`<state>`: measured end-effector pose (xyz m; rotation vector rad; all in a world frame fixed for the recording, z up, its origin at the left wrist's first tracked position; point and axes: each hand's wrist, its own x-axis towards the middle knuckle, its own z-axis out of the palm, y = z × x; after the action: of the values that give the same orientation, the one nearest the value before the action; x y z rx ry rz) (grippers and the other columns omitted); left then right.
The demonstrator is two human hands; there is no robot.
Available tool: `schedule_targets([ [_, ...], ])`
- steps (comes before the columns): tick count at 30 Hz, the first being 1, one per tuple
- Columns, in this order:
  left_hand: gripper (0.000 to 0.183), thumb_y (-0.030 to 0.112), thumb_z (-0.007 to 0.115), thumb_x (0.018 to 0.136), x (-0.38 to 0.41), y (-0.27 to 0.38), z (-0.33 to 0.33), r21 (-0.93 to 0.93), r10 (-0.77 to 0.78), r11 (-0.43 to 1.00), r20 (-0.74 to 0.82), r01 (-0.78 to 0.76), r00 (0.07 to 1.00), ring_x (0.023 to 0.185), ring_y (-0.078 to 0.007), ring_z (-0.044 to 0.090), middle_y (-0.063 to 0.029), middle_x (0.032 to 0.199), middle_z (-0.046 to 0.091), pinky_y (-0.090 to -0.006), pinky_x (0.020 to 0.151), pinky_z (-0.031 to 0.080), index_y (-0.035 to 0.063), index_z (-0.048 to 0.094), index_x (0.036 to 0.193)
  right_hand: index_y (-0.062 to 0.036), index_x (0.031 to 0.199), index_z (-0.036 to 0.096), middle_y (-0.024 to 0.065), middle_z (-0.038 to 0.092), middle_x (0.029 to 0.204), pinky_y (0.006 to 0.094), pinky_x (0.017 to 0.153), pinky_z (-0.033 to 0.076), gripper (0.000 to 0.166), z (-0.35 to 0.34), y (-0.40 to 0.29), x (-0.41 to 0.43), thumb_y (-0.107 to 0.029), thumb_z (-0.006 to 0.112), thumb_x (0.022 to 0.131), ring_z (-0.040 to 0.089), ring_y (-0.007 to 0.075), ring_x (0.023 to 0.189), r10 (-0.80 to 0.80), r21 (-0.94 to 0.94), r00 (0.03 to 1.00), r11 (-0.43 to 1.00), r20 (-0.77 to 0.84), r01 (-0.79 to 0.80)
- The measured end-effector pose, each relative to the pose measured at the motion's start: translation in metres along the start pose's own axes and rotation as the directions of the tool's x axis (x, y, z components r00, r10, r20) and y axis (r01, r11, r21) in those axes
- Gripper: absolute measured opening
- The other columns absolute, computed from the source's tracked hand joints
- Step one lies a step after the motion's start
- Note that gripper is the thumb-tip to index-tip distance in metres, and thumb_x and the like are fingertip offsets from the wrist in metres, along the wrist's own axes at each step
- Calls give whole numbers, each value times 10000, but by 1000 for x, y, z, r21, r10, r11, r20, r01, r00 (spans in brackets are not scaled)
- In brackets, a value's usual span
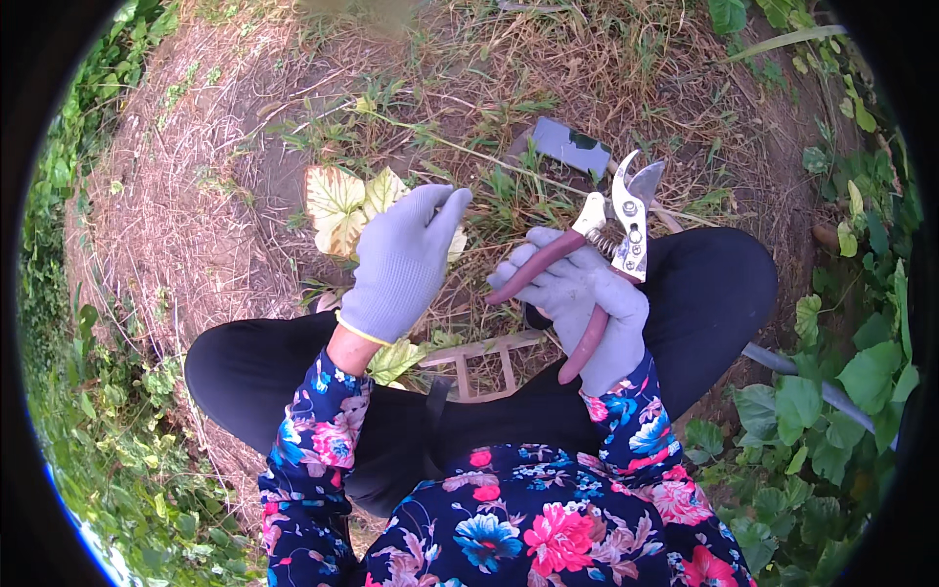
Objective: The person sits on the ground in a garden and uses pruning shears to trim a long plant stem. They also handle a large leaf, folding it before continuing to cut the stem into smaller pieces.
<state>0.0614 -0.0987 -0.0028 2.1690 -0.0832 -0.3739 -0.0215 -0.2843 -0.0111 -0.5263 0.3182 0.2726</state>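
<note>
My right hand (598, 315), in a grey work glove, holds pruning shears (629, 209) with maroon handles. The shears' blades stand apart and point away from me, and the spring between the handles shows. My left hand (403, 264), also gloved, is raised to the left of the shears. Its thumb and forefinger tips are close together; whether anything thin sits between them, I cannot tell. A yellowed leaf (336, 205) with brown patches and pale veins lies partly behind that hand. Another pale leaf (396, 359) shows beside the left wrist.
A flat metal tool blade (571, 145), perhaps a hoe's, lies on the grassy ground beyond the shears. A slatted frame (484, 367) is between my legs. Leafy vines (799, 411) grow on the right around a grey pipe (836, 400); more greenery (95, 455) borders the left.
</note>
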Motion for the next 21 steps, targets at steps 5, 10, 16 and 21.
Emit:
schedule_targets([
  [5,120,109,549,864,92,-52,66,622,233,712,231,-327,945,800,-363,636,-199,916,634,-437,686,506,35,579,953,76,1332,364,232,527,1213,503,1053,364,839,8,3,-9,-310,674,655,524,388,1164,220,-24,968,974,-118,-224],
  [10,280,33,551,782,163,-85,138,727,32,586,420,-358,907,917,-392,636,-228,1068,601,-483,726,518,34,510,1059,60,1310,396,190,540,1186,419,1043,350,797,7,6,-9,-250,702,643,517,300,1159,292,60,952,956,-86,-288],
  [16,400,81,581,808,170,-124,184,739,-35,501,537,-450,843,853,-336,676,-207,977,651,-434,673,538,-41,498,1179,33,1240,433,129,512,1174,378,1043,314,647,2,8,-2,-195,670,683,483,237,1144,305,82,952,949,20,-305],
  [21,251,97,609,780,160,-113,182,709,-100,420,656,-566,748,779,-306,689,-137,812,694,-418,624,537,42,671,1017,4,1395,314,101,512,1225,373,1073,313,736,-4,11,-8,-31,700,770,477,212,1200,287,165,949,937,133,-307],
])
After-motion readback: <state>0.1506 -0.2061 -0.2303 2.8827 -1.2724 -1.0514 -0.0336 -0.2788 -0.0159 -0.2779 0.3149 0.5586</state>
